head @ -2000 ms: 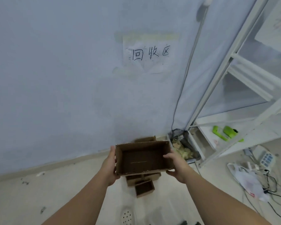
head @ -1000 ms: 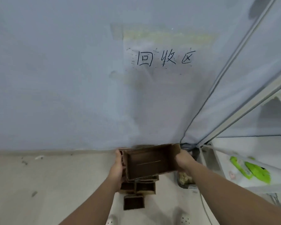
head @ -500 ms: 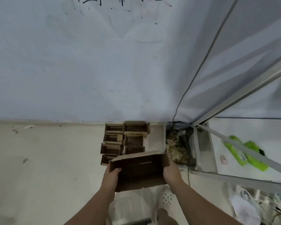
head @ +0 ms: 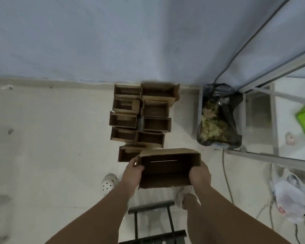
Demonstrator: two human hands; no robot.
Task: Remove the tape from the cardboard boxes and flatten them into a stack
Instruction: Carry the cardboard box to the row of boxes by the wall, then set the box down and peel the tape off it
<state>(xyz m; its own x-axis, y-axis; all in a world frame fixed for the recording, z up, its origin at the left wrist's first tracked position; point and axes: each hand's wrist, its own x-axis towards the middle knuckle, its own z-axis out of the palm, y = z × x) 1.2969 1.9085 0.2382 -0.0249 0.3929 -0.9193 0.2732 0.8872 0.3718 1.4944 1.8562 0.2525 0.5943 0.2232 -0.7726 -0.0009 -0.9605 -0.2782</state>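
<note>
I hold an open brown cardboard box (head: 167,169) above the floor, its opening facing me. A pale strip shows inside on its far wall. My left hand (head: 133,171) grips the box's left end, thumb curled over the rim. My right hand (head: 200,173) grips the right end. Just beyond the held box, several smaller open cardboard boxes (head: 141,117) stand in two rows on the floor, running up to the grey wall.
A clear bin (head: 218,120) with a black liner and yellowish scraps stands right of the rows. A white metal rack (head: 275,95) is at far right, with a cable and a plastic bag (head: 289,194) beside it. White shoes and a black frame (head: 153,224) lie below.
The view tilted down from the wall sign to the floor. The held box came down and toward me, and the two rows of boxes came into sight.
</note>
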